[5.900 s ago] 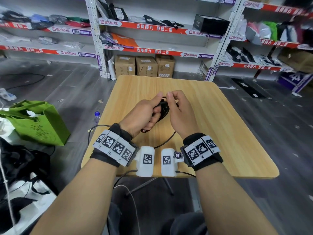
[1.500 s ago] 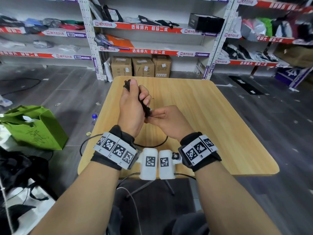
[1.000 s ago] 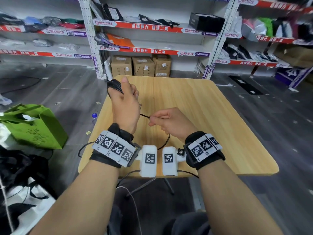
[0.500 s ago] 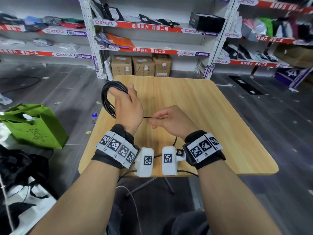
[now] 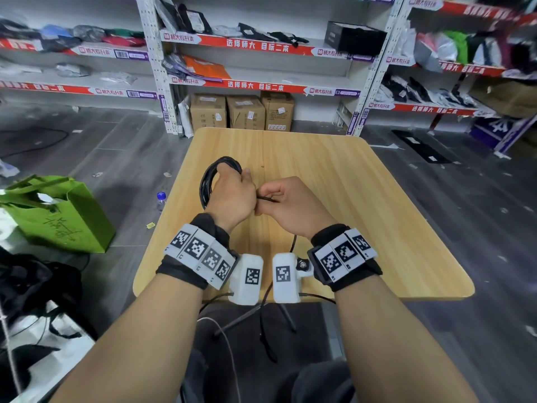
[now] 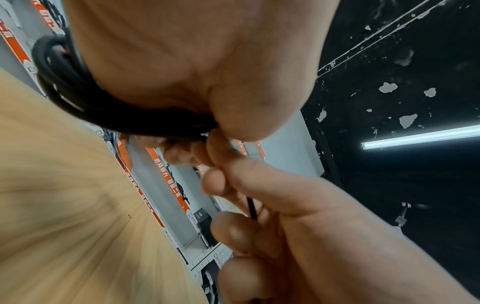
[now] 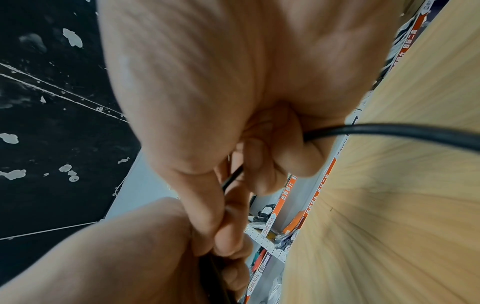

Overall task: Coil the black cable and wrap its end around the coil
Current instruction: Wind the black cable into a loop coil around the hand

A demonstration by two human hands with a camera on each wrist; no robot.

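At frame centre above the worktop point(image 5: 334, 181), the left hand point(image 5: 229, 196) grips the gathered coil point(image 5: 207, 181) while the right hand point(image 5: 290, 207) pinches the black cable point(image 5: 267, 200) beside it; the cable looks light and springy, so it is probably best held close to the coil.

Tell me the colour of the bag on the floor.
Bright green bag; the head view shows it best.

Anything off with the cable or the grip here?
Nothing stands out. The left hand grips the coil above the table; the right hand pinches the free strand, whose slack hangs off the near edge.
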